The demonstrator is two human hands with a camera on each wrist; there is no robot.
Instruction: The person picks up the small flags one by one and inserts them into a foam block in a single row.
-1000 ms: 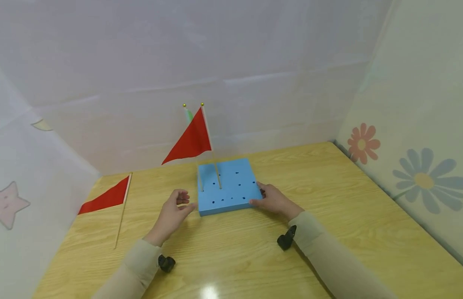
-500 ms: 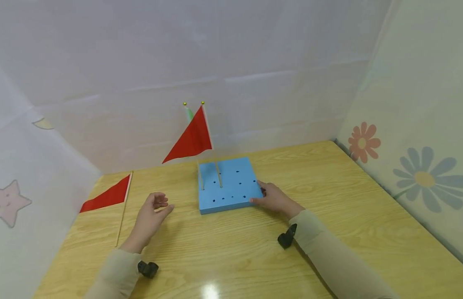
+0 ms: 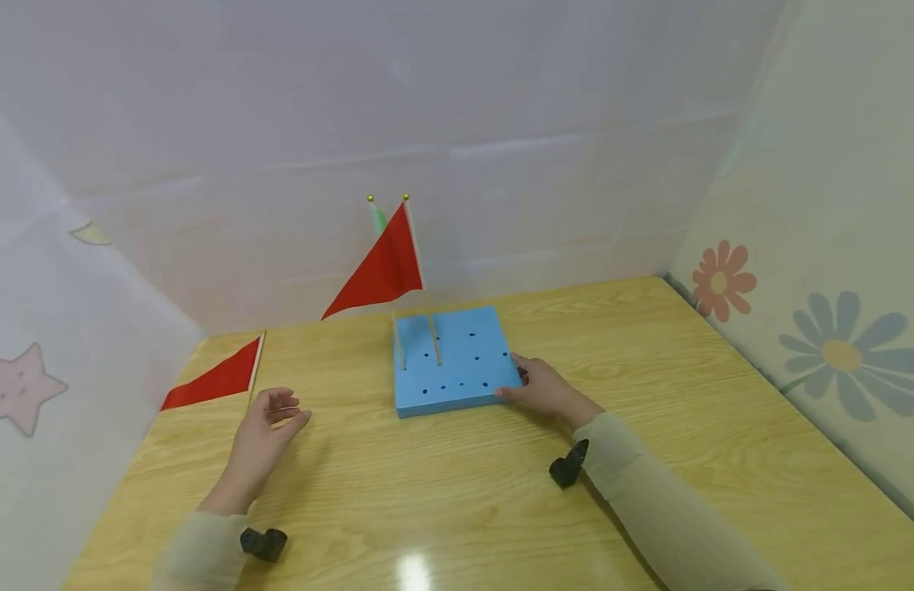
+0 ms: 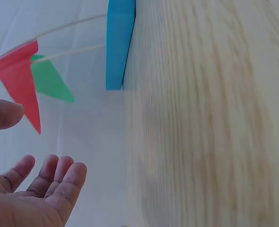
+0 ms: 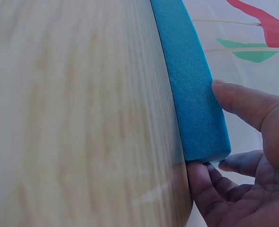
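Observation:
A blue foam block (image 3: 457,353) with several small holes sits flat on the table. Two flags on thin sticks stand in it: a red pennant (image 3: 383,267) and, mostly hidden behind that, a green one (image 4: 52,80). My right hand (image 3: 549,390) grips the block's near right corner, thumb (image 5: 239,97) on the top edge and fingers against the side. Left of the block, my left hand (image 3: 258,439) hovers over the table with loosely bent fingers and holds nothing. It overlaps the stick of another red pennant (image 3: 221,377) lying on the table; the stick's lower part is hidden.
The wood-grain table (image 3: 457,492) ends at a pale sheet (image 3: 538,164) hanging behind it. Printed side panels stand at left and right, one with a star (image 3: 25,390), the other with flowers (image 3: 841,355).
My left hand has moved leftward from beside the block to the lying red pennant. My right hand stays at the block's corner, and the flags have not moved.

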